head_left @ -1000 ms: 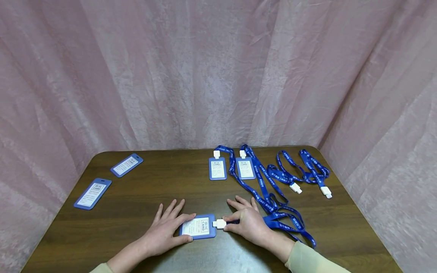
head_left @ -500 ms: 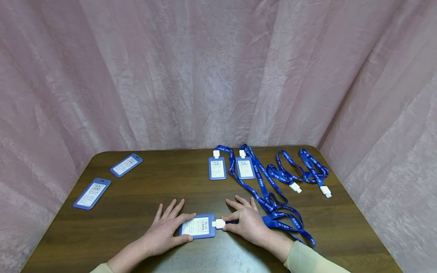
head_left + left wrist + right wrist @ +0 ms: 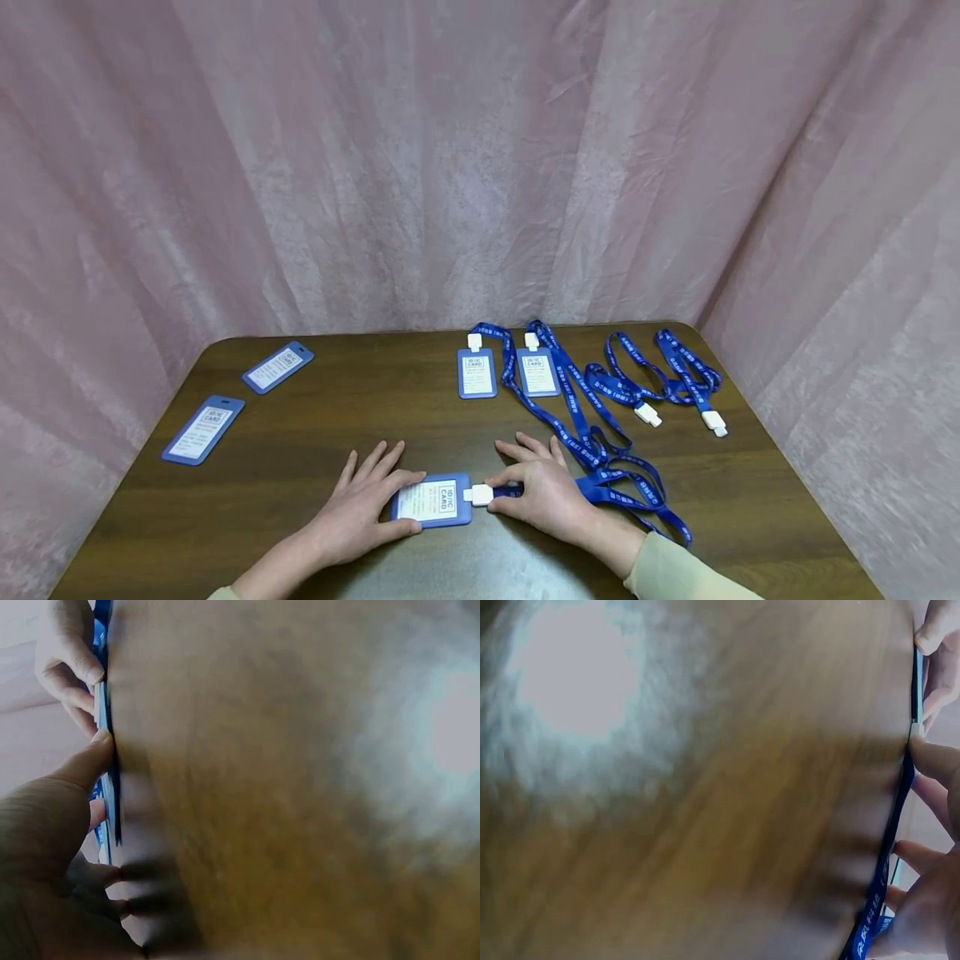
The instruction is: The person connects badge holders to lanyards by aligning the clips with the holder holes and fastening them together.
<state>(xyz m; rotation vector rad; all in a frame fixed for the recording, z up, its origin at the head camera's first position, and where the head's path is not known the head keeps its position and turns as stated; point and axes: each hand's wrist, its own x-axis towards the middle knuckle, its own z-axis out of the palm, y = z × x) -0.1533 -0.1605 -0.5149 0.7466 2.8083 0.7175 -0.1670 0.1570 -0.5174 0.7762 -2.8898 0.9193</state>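
A blue badge holder point(image 3: 429, 502) with a white ID/IC card in it lies sideways on the table in front of me. My left hand point(image 3: 356, 510) grips its long edges between thumb and index finger, the other fingers spread on the wood. At its slotted right end sits a white lanyard clip point(image 3: 482, 496), whose narrow tip overlaps that end. My right hand point(image 3: 547, 493) pinches the clip at its strap end between thumb and index finger. From there a blue lanyard point(image 3: 592, 487) runs under the right hand, and the right wrist view shows its printed strap point(image 3: 877, 900) edge-on.
Two badge holders point(image 3: 476, 372) point(image 3: 537, 372) with lanyards attached lie at the back. Two loose lanyards point(image 3: 626, 387) point(image 3: 693, 375) lie at the back right. Two more badge holders point(image 3: 277, 367) point(image 3: 202, 430) are at the left. A pink curtain point(image 3: 465, 167) hangs behind the table.
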